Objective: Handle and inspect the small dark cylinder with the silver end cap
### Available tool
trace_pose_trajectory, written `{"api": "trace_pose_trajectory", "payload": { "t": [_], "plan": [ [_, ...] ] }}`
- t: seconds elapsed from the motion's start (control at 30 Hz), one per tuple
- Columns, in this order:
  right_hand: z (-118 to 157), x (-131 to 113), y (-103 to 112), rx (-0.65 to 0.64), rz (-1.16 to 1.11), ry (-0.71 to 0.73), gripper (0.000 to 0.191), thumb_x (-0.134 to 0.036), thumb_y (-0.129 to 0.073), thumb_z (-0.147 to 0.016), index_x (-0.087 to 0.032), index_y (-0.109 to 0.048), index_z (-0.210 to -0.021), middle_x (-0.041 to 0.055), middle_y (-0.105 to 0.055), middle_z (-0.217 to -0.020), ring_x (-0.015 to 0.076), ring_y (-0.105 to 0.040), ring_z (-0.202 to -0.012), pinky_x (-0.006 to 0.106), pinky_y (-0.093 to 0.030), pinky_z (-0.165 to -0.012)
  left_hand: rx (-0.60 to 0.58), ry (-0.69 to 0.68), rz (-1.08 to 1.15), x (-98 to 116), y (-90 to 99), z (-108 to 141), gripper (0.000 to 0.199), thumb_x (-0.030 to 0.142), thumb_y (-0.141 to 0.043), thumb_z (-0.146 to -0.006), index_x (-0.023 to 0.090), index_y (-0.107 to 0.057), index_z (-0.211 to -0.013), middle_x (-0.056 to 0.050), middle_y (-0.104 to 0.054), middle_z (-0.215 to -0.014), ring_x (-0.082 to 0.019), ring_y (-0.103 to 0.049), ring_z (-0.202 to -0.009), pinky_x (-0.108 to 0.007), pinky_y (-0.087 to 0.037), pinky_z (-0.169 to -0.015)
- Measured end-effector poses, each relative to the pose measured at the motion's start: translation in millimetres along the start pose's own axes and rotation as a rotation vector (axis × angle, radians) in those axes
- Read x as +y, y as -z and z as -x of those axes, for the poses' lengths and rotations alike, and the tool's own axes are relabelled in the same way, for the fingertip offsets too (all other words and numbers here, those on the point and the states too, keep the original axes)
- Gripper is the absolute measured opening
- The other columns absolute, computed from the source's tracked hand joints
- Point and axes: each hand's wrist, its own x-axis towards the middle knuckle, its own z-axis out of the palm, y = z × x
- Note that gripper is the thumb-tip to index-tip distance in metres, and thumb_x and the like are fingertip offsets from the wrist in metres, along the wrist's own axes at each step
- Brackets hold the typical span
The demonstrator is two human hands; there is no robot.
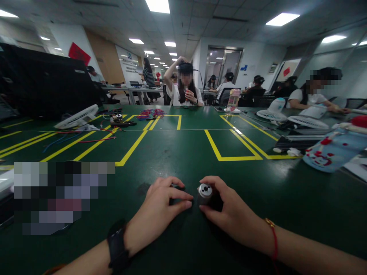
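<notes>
A small metal cylinder, probably a motor [205, 193], stands upright on the green table in front of me. Its silvery top face has a few dark holes, and its lower side is partly in shadow. My right hand [225, 204] is closed round it from the right, thumb on the near side and index finger on the far side. Just left of the cylinder is my left hand [164, 200], palm down with its fingers apart and holding nothing. A small gap separates its fingertips from the cylinder.
Yellow tape lines mark the green table [172, 152]. At left lie a white fan [78, 117], loose wires [83, 141] and a wire bundle [150, 114]. On the right are a blue patterned bottle [329, 149] and more fans [271, 111]. A person [185, 86] sits opposite.
</notes>
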Motion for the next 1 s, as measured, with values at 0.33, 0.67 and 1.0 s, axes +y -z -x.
{"api": "trace_pose_trajectory", "payload": {
  "t": [0.33, 0.67, 1.0],
  "plan": [
    [45, 102, 133, 0.412, 0.435, -0.337, 0.062, -0.056, -0.061, -0.076, -0.025, -0.044, -0.127, 0.0087, -0.058, -0.111, 0.0203, -0.062, -0.081, 0.032, -0.054, -0.067, 0.132, 0.254, 0.319, -36, 43.8, 30, 0.031, 0.046, -0.050, -0.090, 0.028, -0.062, -0.112, -0.003, -0.062, -0.110, -0.025, -0.060, -0.099, -0.037, -0.048, -0.083],
    [63, 127, 163, 0.599, 1.029, -0.272, 0.081, -0.060, -0.057, -0.076, -0.011, -0.034, -0.136, 0.0247, -0.041, -0.131, 0.0402, -0.038, -0.122, 0.049, -0.036, -0.097, 0.174, 0.233, 0.364, -30, 35.2, 29, 0.029, 0.045, -0.055, -0.087, 0.027, -0.064, -0.107, -0.002, -0.068, -0.095, -0.023, -0.064, -0.087, -0.034, -0.050, -0.076],
    [-17, -9, -8, -0.209, 0.206, 0.124, 0.015, -0.025, -0.052, -0.089, -0.021, -0.065, -0.096, 0.0035, -0.057, -0.101, 0.0142, -0.052, -0.094, 0.029, -0.047, -0.083, 0.162, 0.250, 0.378, -27, 42.1, 33, 0.026, 0.044, -0.052, -0.089, 0.028, -0.063, -0.105, -0.001, -0.068, -0.101, -0.024, -0.063, -0.097, -0.036, -0.048, -0.084]
  ]
}}
